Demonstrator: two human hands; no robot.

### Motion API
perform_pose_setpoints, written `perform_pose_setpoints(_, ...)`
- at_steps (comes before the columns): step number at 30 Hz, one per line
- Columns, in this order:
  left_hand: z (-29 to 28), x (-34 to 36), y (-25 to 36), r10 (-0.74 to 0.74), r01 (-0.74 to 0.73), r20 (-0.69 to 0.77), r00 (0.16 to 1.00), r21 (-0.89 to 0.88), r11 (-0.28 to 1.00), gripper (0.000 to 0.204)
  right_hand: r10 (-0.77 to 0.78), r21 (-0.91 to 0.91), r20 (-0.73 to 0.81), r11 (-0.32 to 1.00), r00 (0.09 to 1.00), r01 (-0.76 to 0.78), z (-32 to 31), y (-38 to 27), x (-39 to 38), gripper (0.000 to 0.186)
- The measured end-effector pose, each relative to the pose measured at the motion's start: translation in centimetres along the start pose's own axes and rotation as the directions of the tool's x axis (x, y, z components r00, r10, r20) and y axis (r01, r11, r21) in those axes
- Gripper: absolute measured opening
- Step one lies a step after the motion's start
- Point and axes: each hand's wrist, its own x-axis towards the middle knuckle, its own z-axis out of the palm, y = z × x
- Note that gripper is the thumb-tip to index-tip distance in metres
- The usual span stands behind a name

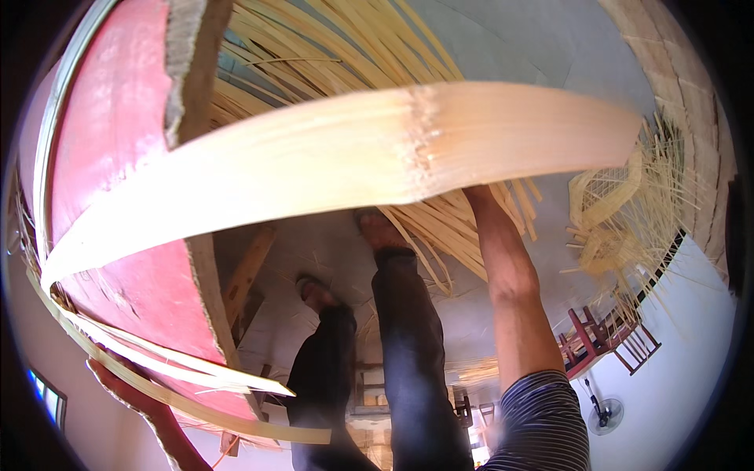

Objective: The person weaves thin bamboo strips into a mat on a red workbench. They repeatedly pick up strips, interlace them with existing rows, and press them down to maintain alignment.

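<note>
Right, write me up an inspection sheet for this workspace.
Surface: red board, its edge rough and ragged.
Job's things: wide pale strip with a rough cross-band, spanning the view from over the board; narrower strips at lower left.
Clutter: many loose strips and a tangled heap on the floor.
Hands: right forearm reaches behind the wide strip, right hand hidden; left forearm at lower left, left hand's grip unclear.
Cables: thin orange line at lower left; cannot tell whether it is one.
Surroundings: reddish chair, fan, pale wall.
</note>
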Motion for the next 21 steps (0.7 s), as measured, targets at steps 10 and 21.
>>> perform_pose_setpoints(10, 2.3, 0.1, 7.5, -0.304, 0.289, 0.000, 0.953, -0.310, 0.906, 0.044, 0.146, 0.575, -0.059, 0.814, 0.988, -0.086, -5.7, -0.9, 1.0, 0.011)
perform_pose_setpoints(21, 1.8, 0.8, -1.7, -0.338, 0.370, 0.174, 0.925, -0.617, 0.695, 0.030, 0.080, 0.590, -0.290, 0.800, 0.954, 0.113, -19.5, -1.5, -1.0, 0.021)
